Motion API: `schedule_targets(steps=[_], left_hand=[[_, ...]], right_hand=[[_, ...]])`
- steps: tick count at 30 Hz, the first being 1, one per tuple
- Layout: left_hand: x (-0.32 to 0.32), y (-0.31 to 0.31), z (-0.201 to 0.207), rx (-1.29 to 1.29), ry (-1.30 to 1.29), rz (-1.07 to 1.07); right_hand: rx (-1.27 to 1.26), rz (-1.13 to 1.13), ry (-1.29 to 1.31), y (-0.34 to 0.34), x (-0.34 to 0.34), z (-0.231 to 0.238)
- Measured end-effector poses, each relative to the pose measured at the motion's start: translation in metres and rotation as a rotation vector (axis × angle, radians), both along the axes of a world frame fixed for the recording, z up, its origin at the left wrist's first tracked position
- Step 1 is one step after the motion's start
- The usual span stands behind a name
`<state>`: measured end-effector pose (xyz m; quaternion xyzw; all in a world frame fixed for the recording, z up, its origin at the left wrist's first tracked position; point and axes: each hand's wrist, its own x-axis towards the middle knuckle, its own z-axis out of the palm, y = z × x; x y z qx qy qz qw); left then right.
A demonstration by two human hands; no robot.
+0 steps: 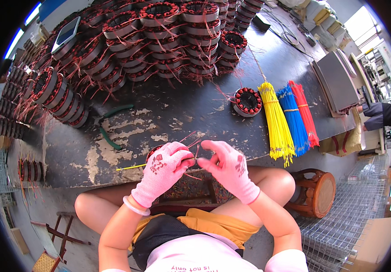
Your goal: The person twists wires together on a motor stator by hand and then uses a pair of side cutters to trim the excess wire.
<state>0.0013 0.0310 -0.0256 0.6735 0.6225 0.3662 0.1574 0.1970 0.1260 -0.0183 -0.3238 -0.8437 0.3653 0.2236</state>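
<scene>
Both hands wear pink knit gloves and are close together over the table's front edge. My left hand [163, 170] is closed, its thumb and fingers pinching thin reddish wires. A stator [153, 153] is mostly hidden behind that hand, with only its red rim showing. One yellow wire [132, 167] sticks out leftward beside the left hand. Facing it, my right hand [229, 165] has its thumb and index finger drawn in around the thin copper wires [197, 148]. Exactly where the fingertips meet the wires is hard to make out.
Pliers with green handles [109, 143] lie on the worn dark table [182, 102]. A single wound stator [248, 102] is beside tied bundles of yellow wires [277, 122], blue wires [293, 119] and red wires [305, 113]. Tall stator stacks [159, 34] fill the far side. A wooden stool [320, 194] stands at right.
</scene>
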Motion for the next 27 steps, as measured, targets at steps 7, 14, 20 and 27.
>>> schedule_targets(steps=[7,14,20,27], left_hand=[[0.002,0.003,0.002,0.011,-0.010,0.018],[-0.002,0.001,0.003,0.002,0.018,-0.008],[-0.002,0.002,0.002,0.015,-0.014,-0.010],[-0.001,0.002,0.004,0.041,-0.020,-0.007]], right_hand=[[0.489,0.172,-0.116,0.006,-0.009,-0.021],[-0.386,0.195,-0.137,0.014,-0.013,0.009],[-0.298,0.126,-0.055,0.014,-0.002,0.008],[0.089,0.240,-0.077,0.022,0.002,0.012]])
